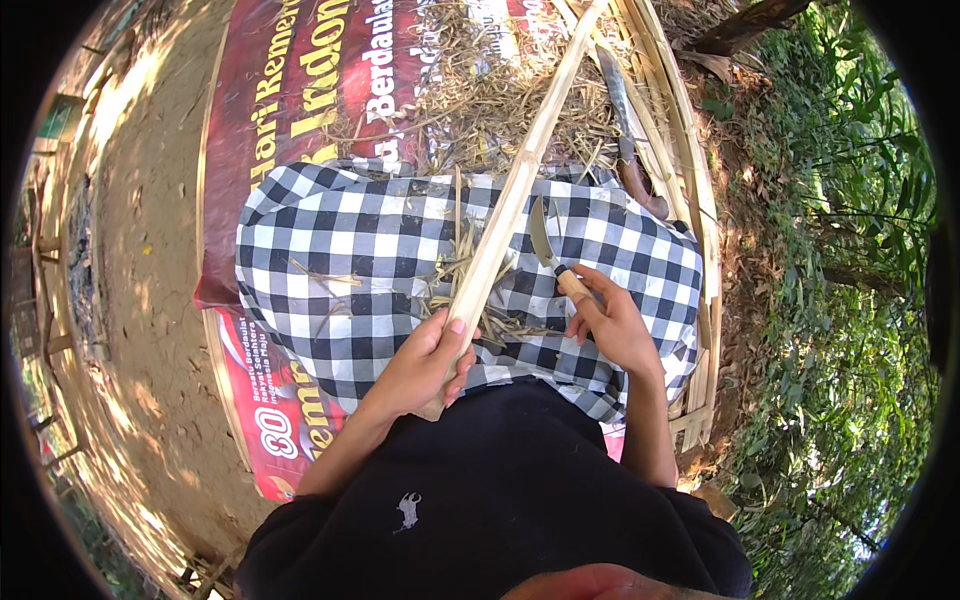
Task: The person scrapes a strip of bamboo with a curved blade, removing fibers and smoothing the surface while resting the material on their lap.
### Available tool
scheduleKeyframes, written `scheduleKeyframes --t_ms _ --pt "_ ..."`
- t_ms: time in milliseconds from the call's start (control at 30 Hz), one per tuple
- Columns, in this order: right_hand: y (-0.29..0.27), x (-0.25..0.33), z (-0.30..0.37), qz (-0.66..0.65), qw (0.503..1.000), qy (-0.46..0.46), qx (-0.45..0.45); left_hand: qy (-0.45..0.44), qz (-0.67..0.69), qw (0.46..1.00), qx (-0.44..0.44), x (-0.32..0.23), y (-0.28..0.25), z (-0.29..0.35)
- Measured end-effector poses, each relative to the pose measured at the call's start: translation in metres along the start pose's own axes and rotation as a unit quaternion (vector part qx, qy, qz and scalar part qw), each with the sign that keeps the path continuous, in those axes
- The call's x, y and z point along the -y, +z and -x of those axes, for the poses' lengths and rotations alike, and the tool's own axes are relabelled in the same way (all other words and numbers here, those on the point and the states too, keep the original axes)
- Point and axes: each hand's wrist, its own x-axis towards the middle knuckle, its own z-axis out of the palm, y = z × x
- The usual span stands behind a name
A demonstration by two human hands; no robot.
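Note:
My left hand (pixel 437 362) is wrapped round the near end of a long pale bamboo strip (pixel 515 190), which slants away from me to the far right across my lap. In my right hand (pixel 611 322) is a small knife (pixel 543 236) with a curved blade and a light wooden handle. The blade points away from me, to the right of the strip and apart from it. A black-and-white checked cloth (pixel 340 230) covers my legs, and thin shavings (pixel 455 275) lie on it around the strip.
A red printed banner (pixel 240 150) lies under me, with a heap of shavings (pixel 490 90) on its far part. A larger blade with a dark curved handle (pixel 630 150) rests at the far right beside bamboo slats (pixel 690 130). Bare ground (pixel 150 250) is left; green plants (pixel 850 200) grow right.

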Motion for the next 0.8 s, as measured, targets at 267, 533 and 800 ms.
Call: scheduleKeyframes --t_ms 267,533,800 --pt "0.031 0.020 0.005 0.095 0.954 -0.204 -0.200 0.079 0.042 0.995 0.035 0.001 0.011 -0.025" --pt "0.040 0.004 0.010 0.154 0.947 -0.169 -0.227 0.060 0.154 0.981 0.101 -0.033 0.020 -0.013" --pt "0.026 0.015 0.009 0.000 0.947 -0.168 -0.274 0.047 0.031 0.994 0.098 -0.054 0.036 0.000"
